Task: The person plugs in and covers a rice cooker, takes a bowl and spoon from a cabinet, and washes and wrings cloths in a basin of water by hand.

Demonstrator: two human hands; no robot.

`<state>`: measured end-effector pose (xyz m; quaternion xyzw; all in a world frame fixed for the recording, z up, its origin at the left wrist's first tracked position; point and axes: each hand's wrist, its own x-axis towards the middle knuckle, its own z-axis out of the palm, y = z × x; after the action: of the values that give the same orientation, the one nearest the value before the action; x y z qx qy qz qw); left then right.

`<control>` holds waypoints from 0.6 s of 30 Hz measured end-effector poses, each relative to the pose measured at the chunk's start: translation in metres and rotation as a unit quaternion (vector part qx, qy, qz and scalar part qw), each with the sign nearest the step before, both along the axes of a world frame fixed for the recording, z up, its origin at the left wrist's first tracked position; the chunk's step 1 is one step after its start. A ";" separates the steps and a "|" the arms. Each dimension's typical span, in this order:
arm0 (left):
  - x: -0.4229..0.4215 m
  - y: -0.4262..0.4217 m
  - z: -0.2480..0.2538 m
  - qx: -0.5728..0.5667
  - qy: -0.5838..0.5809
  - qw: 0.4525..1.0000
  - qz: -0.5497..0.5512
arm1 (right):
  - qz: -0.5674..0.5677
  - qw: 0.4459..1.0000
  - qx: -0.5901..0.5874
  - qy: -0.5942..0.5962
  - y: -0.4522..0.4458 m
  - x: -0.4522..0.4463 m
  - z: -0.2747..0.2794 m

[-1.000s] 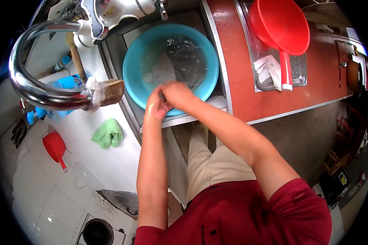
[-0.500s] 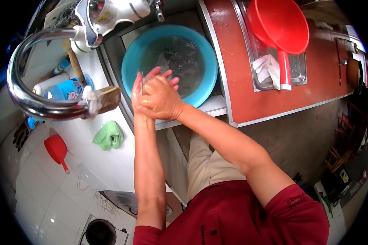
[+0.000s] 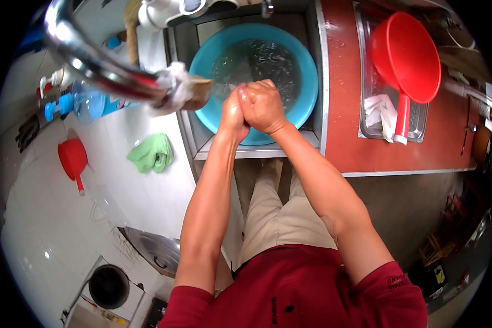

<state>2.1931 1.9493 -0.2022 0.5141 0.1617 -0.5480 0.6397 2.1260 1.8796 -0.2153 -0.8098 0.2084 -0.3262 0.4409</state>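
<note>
Here, your right hand (image 3: 263, 106) presses against your left hand (image 3: 233, 117) — right fingers (image 3: 268, 85) curled in, left ones mostly hidden, so I cannot tell whether anything sits between them. Both are over the near rim of the turquoise basin (image 3: 310, 82), which holds water (image 3: 279, 60) inside the sink (image 3: 257, 152).

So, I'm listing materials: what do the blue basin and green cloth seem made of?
Blue basin: probably plastic, smooth, slightly glossy, judging by its evenly coloured rim. Green cloth: likely textile, matte, lying crumpled in soft folds; exact fibre unclear.
</note>
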 end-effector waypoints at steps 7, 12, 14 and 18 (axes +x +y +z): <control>-0.027 -0.011 0.023 0.043 -0.092 0.993 0.056 | -0.019 0.982 0.186 0.029 0.008 0.007 0.010; -0.010 0.016 0.001 0.057 -0.082 0.995 -0.010 | -0.020 0.974 0.224 0.029 0.015 0.015 0.017; -0.003 0.018 0.002 0.077 -0.077 0.994 -0.004 | -0.014 0.971 0.236 0.047 0.014 0.021 0.016; 0.008 0.016 0.003 0.080 -0.065 0.994 -0.035 | 0.005 0.975 0.217 0.039 0.008 0.032 0.014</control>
<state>2.2014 1.9653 -0.1989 0.6033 0.1446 -0.5210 0.5862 2.1580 1.8874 -0.2013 -0.7077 0.2874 -0.2395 0.5993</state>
